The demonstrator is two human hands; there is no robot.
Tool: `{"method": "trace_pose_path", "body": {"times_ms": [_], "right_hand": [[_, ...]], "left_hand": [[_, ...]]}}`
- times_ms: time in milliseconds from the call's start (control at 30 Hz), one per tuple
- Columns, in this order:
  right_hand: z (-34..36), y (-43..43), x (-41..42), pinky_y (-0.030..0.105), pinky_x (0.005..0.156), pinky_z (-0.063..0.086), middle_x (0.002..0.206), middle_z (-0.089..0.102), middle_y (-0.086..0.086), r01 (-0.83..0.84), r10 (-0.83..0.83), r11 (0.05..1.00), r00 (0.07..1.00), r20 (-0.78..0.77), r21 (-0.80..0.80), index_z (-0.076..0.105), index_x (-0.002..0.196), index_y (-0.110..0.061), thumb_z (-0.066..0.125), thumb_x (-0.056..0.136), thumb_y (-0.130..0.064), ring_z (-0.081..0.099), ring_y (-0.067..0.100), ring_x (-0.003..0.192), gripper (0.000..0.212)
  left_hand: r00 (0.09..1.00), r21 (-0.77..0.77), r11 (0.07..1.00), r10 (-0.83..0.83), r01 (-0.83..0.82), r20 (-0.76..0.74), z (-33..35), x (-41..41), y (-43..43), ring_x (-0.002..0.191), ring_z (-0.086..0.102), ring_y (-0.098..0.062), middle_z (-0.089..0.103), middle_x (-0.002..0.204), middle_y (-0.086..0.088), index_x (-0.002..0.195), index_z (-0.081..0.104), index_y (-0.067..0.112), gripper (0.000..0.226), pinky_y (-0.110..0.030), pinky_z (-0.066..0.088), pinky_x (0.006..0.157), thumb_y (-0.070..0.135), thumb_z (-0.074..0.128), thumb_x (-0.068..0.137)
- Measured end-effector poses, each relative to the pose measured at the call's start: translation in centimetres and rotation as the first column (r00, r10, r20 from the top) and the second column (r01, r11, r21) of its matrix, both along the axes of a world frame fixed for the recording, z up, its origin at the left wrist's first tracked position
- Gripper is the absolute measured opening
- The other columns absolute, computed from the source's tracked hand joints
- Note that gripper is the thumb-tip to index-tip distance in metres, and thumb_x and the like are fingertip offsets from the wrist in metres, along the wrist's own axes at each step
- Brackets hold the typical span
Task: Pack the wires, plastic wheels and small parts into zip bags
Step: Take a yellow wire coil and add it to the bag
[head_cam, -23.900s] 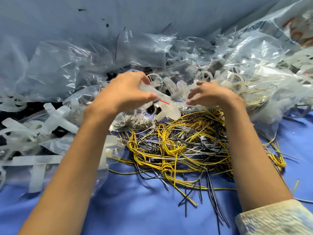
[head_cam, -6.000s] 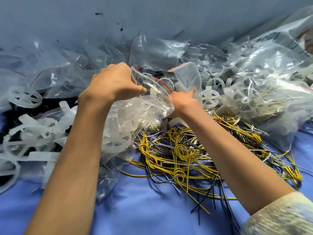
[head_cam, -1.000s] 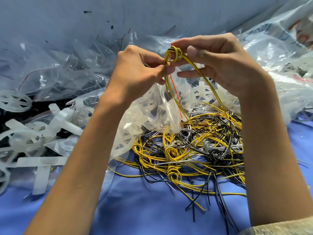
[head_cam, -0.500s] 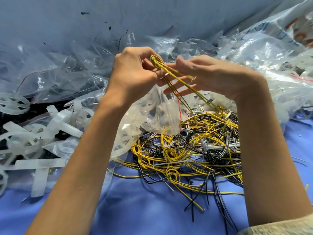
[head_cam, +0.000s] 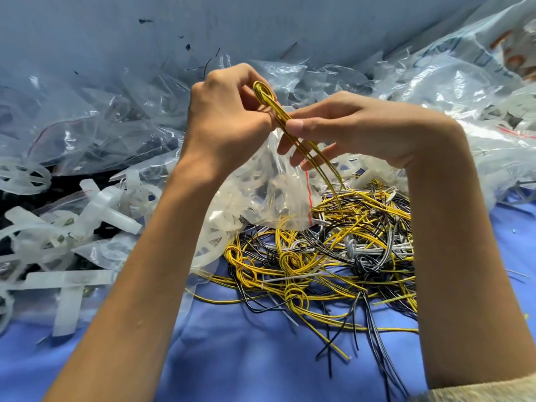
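The left hand pinches the looped end of a yellow wire, raised above the wire pile. The right hand grips the strands lower down between thumb and forefinger, its other fingers spread. A bag hangs under the left hand, its lower edge over the pile. Wheels crowd the left and loose bags heap up at the rear and right. Bare surface lies open between the forearms. A second ago the right hand held the loop higher up.
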State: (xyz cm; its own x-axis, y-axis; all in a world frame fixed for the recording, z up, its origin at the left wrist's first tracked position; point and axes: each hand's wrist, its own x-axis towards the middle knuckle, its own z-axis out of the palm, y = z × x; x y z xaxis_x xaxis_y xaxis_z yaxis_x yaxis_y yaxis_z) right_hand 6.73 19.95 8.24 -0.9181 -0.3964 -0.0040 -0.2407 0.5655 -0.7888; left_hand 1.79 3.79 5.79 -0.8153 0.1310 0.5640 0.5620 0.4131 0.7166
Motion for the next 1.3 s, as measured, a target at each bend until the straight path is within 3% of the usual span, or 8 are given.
{"method": "trace_pose_path", "body": {"times_ms": [133, 267, 367, 533, 700, 967, 1167, 1300], "right_hand": [[0.1, -0.4, 0.0, 0.026, 0.068, 0.057, 0.078, 0.060, -0.005, 0.023, -0.028, 0.998, 0.994, -0.101, -0.055, 0.063, 0.083, -0.027, 0.046, 0.098, -0.022, 0.055, 0.010, 0.071, 0.023], [0.4, -0.1, -0.3, 0.021, 0.050, 0.037, 0.054, 0.054, -0.016, 0.097, -0.087, 0.995, 0.940, -0.330, 0.015, 0.064, 0.076, -0.035, 0.051, 0.097, -0.024, 0.045, 0.006, 0.053, 0.027], [0.7, 0.3, -0.3, 0.029, 0.052, 0.034, 0.060, 0.058, -0.012, 0.138, -0.130, 0.990, 0.889, -0.438, -0.015, 0.065, 0.097, -0.041, 0.060, 0.091, -0.026, 0.044, 0.012, 0.057, 0.017], [0.7, 1.8, -0.4, 0.006, 0.047, 0.031, 0.058, 0.066, -0.012, 0.294, -0.252, 0.956, 0.831, -0.496, 0.008, 0.072, 0.100, -0.029, 0.072, 0.081, -0.030, 0.049, -0.004, 0.049, 0.020], [0.5, 2.6, -0.3, 0.005, 0.038, 0.026, 0.057, 0.065, -0.008, 0.331, -0.260, 0.941, 0.831, -0.491, 0.063, 0.076, 0.092, -0.022, 0.072, 0.077, -0.036, 0.044, -0.003, 0.039, 0.021], [0.5, 3.7, -0.2, 0.006, 0.044, 0.034, 0.072, 0.072, -0.009, 0.327, -0.276, 0.943, 0.864, -0.422, 0.052, 0.075, 0.093, -0.028, 0.070, 0.082, -0.031, 0.049, -0.003, 0.050, 0.012], [0.6, 4.4, 0.2, 0.021, 0.051, 0.041, 0.072, 0.071, -0.015, 0.391, -0.330, 0.919, 0.838, -0.435, 0.056, 0.075, 0.092, -0.029, 0.072, 0.080, -0.026, 0.052, 0.007, 0.060, 0.012], [0.7, 5.4, 0.7, 0.008, 0.040, 0.034, 0.072, 0.069, -0.020, 0.453, -0.384, 0.890, 0.809, -0.446, 0.055, 0.073, 0.088, -0.034, 0.074, 0.079, -0.025, 0.049, 0.006, 0.057, 0.013]], "left_hand": [[0.999, 0.020, 1.000, -0.007, 0.008, -0.037, 0.3, 0.1, -0.2, 0.070, 0.062, -0.004, 0.063, 0.072, 0.013, 0.084, 0.064, 0.022, 0.011, -0.024, 0.055, 0.067, 0.015, 0.068, 0.077], [0.995, 0.059, 0.993, -0.099, 0.100, -0.013, 0.7, 0.2, -0.5, 0.074, 0.069, -0.008, 0.066, 0.078, 0.004, 0.092, 0.061, 0.016, 0.012, -0.030, 0.058, 0.072, 0.010, 0.066, 0.083], [0.982, 0.054, 0.980, -0.191, 0.191, 0.000, 1.1, 0.4, -0.8, 0.079, 0.070, -0.014, 0.067, 0.085, -0.004, 0.093, 0.060, 0.015, 0.013, -0.028, 0.058, 0.072, 0.007, 0.066, 0.085], [0.957, -0.165, 0.943, -0.285, 0.290, 0.055, 1.0, 0.9, -1.1, 0.085, 0.066, -0.014, 0.069, 0.091, 0.000, 0.097, 0.064, 0.022, 0.016, -0.027, 0.054, 0.082, 0.017, 0.070, 0.083], [0.953, -0.218, 0.928, -0.284, 0.301, 0.106, 0.6, 1.0, -0.2, 0.079, 0.063, -0.007, 0.067, 0.084, 0.007, 0.099, 0.068, 0.023, 0.024, -0.018, 0.049, 0.070, 0.042, 0.066, 0.085], [0.970, -0.168, 0.955, -0.237, 0.244, 0.062, 0.1, 0.6, 0.0, 0.048, 0.043, 0.000, 0.054, 0.053, 0.018, 0.098, 0.075, 0.027, 0.018, -0.014, 0.034, 0.049, 0.038, 0.066, 0.086], [0.992, -0.258, 0.958, -0.129, 0.124, -0.005, -0.7, 0.5, 1.1, 0.094, 0.056, -0.009, 0.057, 0.101, 0.004, 0.108, 0.064, 0.027, 0.029, -0.025, 0.046, 0.084, 0.044, 0.066, 0.084], [0.998, -0.456, 0.888, -0.057, 0.054, 0.008, -1.7, 0.7, 2.1, 0.109, 0.035, -0.011, 0.033, 0.108, 0.002, 0.118, 0.054, 0.029, 0.050, -0.025, 0.032, 0.096, 0.049, 0.070, 0.076]]}}
